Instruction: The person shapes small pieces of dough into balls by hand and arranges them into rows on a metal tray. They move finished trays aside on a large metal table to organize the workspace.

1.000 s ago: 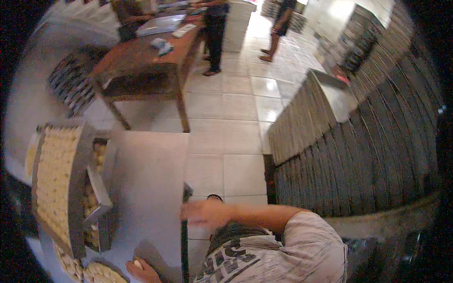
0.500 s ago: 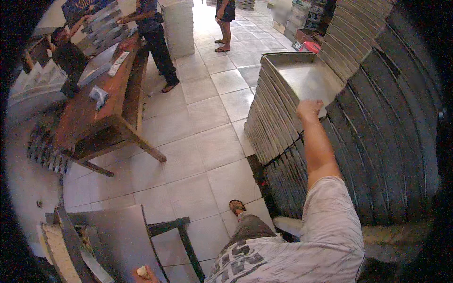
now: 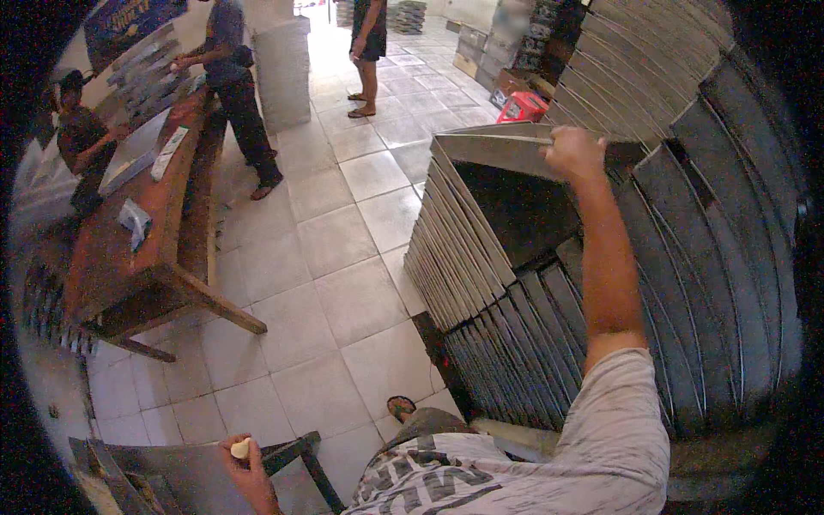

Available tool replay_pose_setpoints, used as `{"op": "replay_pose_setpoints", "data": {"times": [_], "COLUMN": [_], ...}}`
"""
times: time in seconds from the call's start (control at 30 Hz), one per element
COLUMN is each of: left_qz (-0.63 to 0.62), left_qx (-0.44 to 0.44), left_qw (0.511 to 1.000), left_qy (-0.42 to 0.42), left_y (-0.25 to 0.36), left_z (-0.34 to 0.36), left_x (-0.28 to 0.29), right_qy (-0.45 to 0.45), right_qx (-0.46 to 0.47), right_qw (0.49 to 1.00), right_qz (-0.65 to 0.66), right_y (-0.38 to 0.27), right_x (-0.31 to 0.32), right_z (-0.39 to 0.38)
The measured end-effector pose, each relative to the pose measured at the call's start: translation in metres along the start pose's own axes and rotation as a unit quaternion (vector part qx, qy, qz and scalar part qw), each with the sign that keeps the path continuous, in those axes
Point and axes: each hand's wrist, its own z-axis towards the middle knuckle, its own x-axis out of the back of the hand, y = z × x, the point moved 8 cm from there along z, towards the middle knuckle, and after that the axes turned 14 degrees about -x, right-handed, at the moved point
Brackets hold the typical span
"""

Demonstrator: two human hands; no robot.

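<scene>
While half a second ago the right hand (image 3: 573,153) only reached the stacked metal trays (image 3: 463,249), its fingers now clamp the top tray (image 3: 506,150), tilting it up. The left hand (image 3: 245,459) still pinches a small pale piece (image 3: 240,447) over the low table (image 3: 172,472).

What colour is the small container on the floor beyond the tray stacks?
Red with a pale top: the small container, clearest in the head view.

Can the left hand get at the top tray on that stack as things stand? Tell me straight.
Probably not. The left hand is low at the table, pinching a small pale piece, far from the stack. The right hand already grips the top tray at full stretch.
</scene>
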Motion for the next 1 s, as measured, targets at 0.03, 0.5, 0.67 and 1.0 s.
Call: {"op": "replay_pose_setpoints", "data": {"times": [0.03,0.5,0.67,1.0], "left_qz": [-0.007,-0.081,0.005,-0.003], "left_qx": [0.008,0.055,0.077,0.139], "left_qw": [1.000,0.986,0.974,0.862], "left_qy": [0.024,0.137,0.212,0.487], "left_y": [0.006,-0.037,0.005,0.016], "left_z": [-0.001,-0.130,-0.218,-0.455], "left_x": [0.001,0.097,0.156,0.279], "right_qy": [0.095,0.296,0.114,0.017], "right_qx": [0.028,0.165,0.307,0.347], "right_qw": [0.994,0.879,0.712,0.330], "right_qz": [0.047,0.334,0.621,0.878], "right_y": [-0.005,-0.089,-0.107,-0.192], "right_x": [0.019,0.272,0.362,0.391], "right_z": [0.009,-0.066,-0.163,-0.390]}}
